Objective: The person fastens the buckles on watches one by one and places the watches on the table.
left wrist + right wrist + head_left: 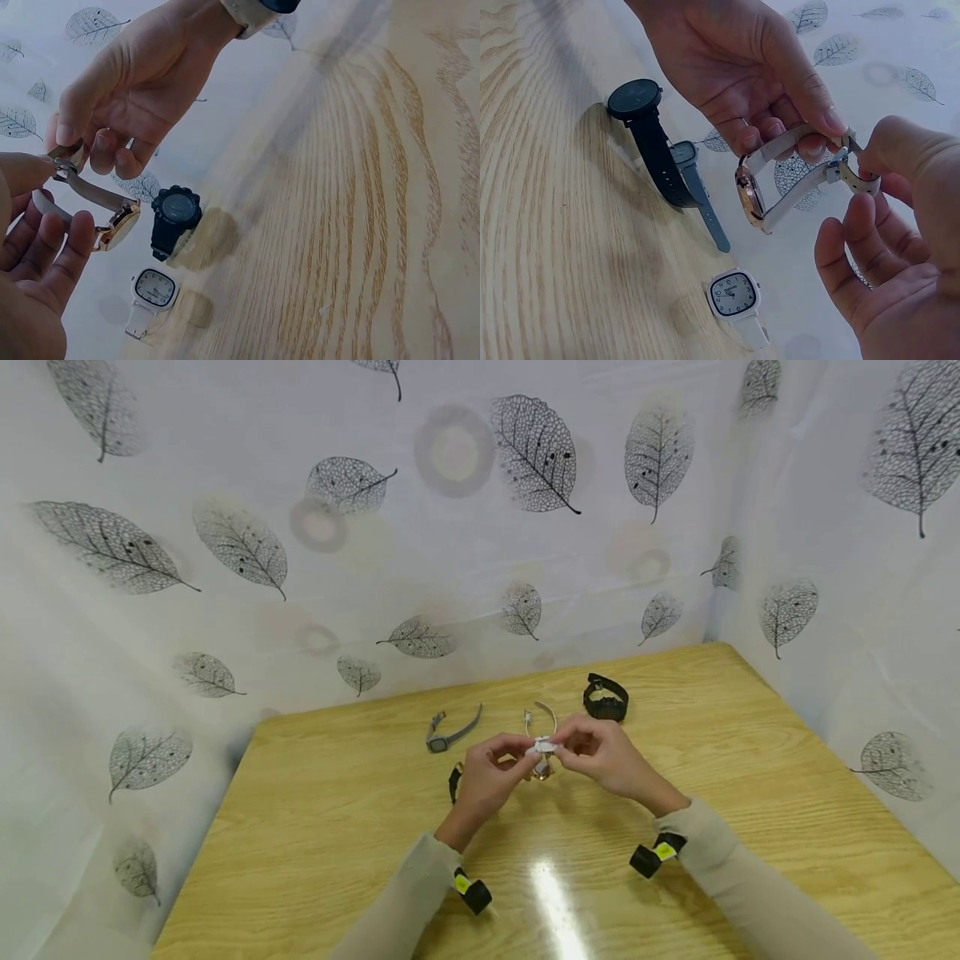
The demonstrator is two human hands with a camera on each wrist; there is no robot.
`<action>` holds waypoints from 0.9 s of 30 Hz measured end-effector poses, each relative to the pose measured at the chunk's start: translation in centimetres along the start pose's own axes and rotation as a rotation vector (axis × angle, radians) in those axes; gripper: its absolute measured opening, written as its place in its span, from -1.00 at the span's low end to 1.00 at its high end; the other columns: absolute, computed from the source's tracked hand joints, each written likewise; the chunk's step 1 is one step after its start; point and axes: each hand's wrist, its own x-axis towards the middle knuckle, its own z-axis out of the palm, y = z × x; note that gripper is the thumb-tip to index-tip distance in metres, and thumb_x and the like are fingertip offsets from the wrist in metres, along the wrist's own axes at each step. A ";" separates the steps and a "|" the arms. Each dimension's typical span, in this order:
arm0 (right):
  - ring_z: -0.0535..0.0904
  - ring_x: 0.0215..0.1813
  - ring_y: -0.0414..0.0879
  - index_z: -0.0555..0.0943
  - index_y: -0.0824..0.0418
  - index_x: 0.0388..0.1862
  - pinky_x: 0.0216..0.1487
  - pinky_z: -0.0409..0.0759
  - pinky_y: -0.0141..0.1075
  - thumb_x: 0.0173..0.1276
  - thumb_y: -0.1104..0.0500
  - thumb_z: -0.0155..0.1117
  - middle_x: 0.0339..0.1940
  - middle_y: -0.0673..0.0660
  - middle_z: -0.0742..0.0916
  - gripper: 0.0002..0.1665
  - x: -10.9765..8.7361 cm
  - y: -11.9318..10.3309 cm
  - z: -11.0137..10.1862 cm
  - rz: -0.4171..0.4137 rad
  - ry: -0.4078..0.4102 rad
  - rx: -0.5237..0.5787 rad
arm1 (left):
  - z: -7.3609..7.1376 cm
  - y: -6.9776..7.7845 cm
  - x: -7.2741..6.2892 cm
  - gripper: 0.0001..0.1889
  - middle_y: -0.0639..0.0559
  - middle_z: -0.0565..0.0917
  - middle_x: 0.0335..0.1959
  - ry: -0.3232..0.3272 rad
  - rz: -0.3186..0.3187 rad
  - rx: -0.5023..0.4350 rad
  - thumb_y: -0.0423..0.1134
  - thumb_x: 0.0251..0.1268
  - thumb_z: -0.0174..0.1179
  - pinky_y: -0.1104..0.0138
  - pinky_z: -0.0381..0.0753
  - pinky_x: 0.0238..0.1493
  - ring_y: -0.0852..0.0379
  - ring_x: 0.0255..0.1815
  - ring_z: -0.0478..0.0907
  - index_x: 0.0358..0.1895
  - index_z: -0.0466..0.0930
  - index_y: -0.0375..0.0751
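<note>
While two bare hands meet above the far half of the wooden table [315,835], I count five watches before this person: one held up and four on the wood. The one in hand is a rose-gold watch [751,196] with a single pale strap [795,196], raised off the table between the hands, its round case hanging below the fingers. Its two strap ends come together at one metal buckle [834,171], so the band makes a loop; whether the pin is seated I cannot tell.

Both grips are on that band. The left hand [489,774] pinches it by the buckle between thumb and finger, and the right hand [606,757] pinches the strap just beside, the two thumbs almost meeting. The right hand's other fingers are spread apart from the watch.

Of the four on the wood, two are black. One black round-faced watch [635,100] lies by the left hand, partly hidden by it from above; the other, a chunky black digital watch [606,703], sits beyond the right hand, its strap curled round. One grey watch [438,744], with a small dial, lies further left, strap ends spread. One white watch [154,289], squarish, with a numbered dial, is just beyond the hands.

Two pale sleeves [408,893] reach in, each with one black wrist camera [476,896] bearing a yellow label. Leaf-printed white fabric [420,560] hangs behind and along the sides.
</note>
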 end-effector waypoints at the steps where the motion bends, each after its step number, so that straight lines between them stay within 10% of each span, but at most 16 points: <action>1: 0.61 -0.29 -0.05 0.72 0.19 -0.08 -0.35 0.65 -0.31 0.45 0.36 0.34 -0.14 0.17 0.69 -0.85 0.0 0.0 0.0 0.006 0.001 -0.003 | 0.0 0.0 0.0 -0.85 -0.13 0.73 -0.21 -0.001 -0.002 0.000 -0.35 0.36 0.38 0.26 0.76 -0.35 0.11 -0.31 0.65 -0.06 0.76 -0.28; 17: 0.63 -0.22 -0.01 0.76 0.10 0.04 -0.23 0.71 -0.27 0.45 0.22 0.40 0.09 0.10 0.69 -0.77 -0.3 0.2 0.4 0.079 0.046 -0.049 | 0.2 -0.3 -0.1 -0.84 -0.13 0.73 -0.22 0.010 -0.021 0.031 -0.35 0.35 0.40 0.29 0.75 -0.34 0.11 -0.32 0.65 -0.06 0.76 -0.27; 27: 0.63 -0.34 0.22 0.70 0.22 0.14 -0.33 0.69 -0.11 0.53 0.28 0.27 -0.19 0.25 0.75 -0.73 -0.7 1.2 0.8 0.052 0.126 0.040 | 0.1 -0.5 0.1 -0.84 -0.11 0.73 -0.26 0.053 -0.046 -0.018 -0.37 0.33 0.41 0.25 0.77 -0.35 0.12 -0.33 0.65 -0.08 0.75 -0.30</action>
